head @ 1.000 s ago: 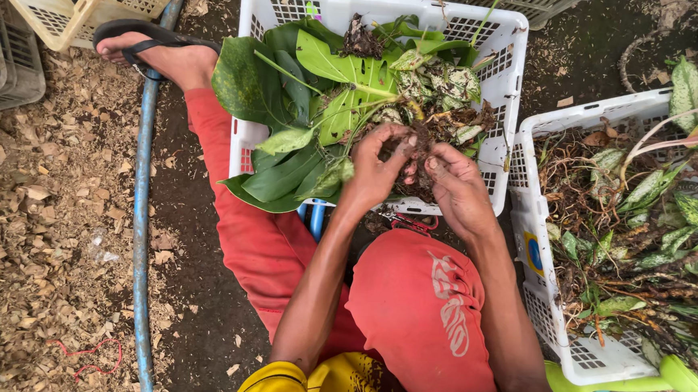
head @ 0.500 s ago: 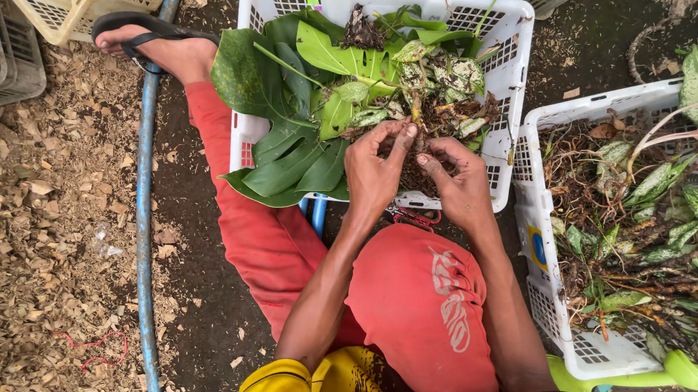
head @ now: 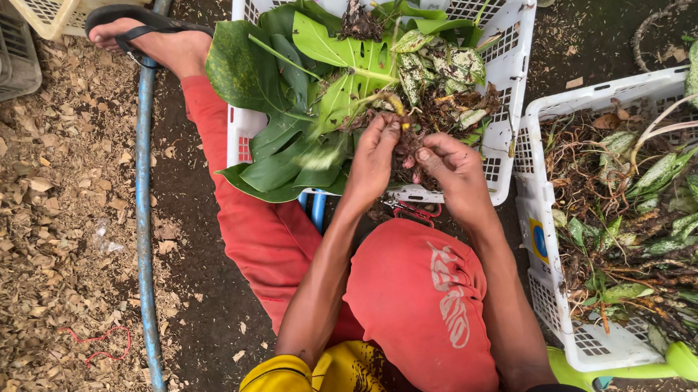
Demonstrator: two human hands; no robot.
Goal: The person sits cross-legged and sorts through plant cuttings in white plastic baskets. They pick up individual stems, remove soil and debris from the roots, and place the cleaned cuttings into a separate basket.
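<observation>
Over the near rim of the white crate, both hands meet at the middle of the view, hemmed in closely. That crate's front wall stands just beyond the knuckles, the raised red-trousered knee lies just beneath the wrists, and a second white crate, full of rooted cuttings with spotted leaves, stands close on the right. Open room lies mainly to the left, where bare dark ground runs out to a blue hose and, beyond it, a spread of dry wood chips.

The left hand has its fingers curled shut around the top of a root clump, a dark tangle of roots and soil belonging to a plant whose stems lean back into the crate. The right hand pinches the same clump from the other side, thumb and fingertips closed on the roots, so each grip is shut on it and the two hands nearly touch. The clump hangs just above the crate's near edge, between the hands.

Counted: two white crates hold plants, and two more crates, one cream and one grey, show at the upper left corner. One hose crosses the ground. One bare foot in a black sandal rests beside the first crate's left corner. Several broad green leaves spill over that crate's left side.
</observation>
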